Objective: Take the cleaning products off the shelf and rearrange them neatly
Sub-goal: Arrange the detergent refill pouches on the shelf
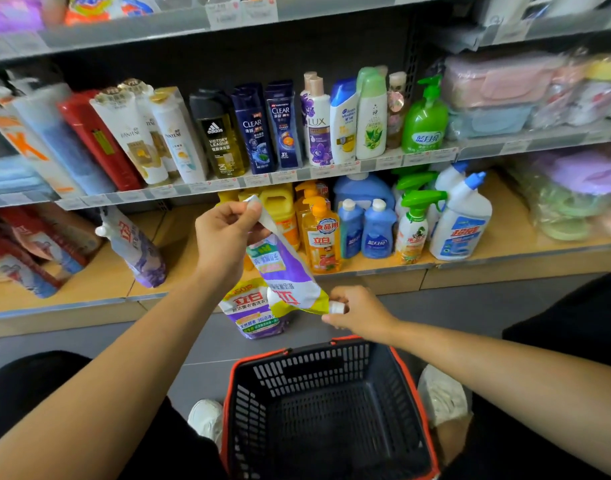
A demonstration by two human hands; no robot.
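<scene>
A black basket (314, 370) with a red rim stands on the floor between the person's white shoes (205, 419). Directly above its far rim the two hands hold one refill pouch (286, 271), purple, white and yellow, which hangs slanted in the air. The left hand (224, 237), higher than the basket and a little to its left, has its fingers curled and pinches the flat sealed end of the pouch, which is the upper end. The right hand (361, 311), just above the far right corner of the basket, pinches the white cap (337, 308) at the lower end between thumb and fingers. So the pouch is turned with the cap downward. Just beyond the basket, behind the held pouch, a second pouch (248, 313) of the same brand stands upright at the front edge of the lower shelf (505, 237); I cannot tell if it rests on the shelf or on the floor. Farther beyond the basket and to its left, a third pouch (137, 251) leans on this shelf with its cap up. Beyond the basket and to its right stand yellow jugs (280, 206), an orange pump bottle (321, 237), two blue bottles (377, 232), a green-trigger spray bottle (413, 233) and a white bottle with a blue cap (461, 220). Higher beyond the basket, the next shelf carries shampoo bottles (252, 129).
</scene>
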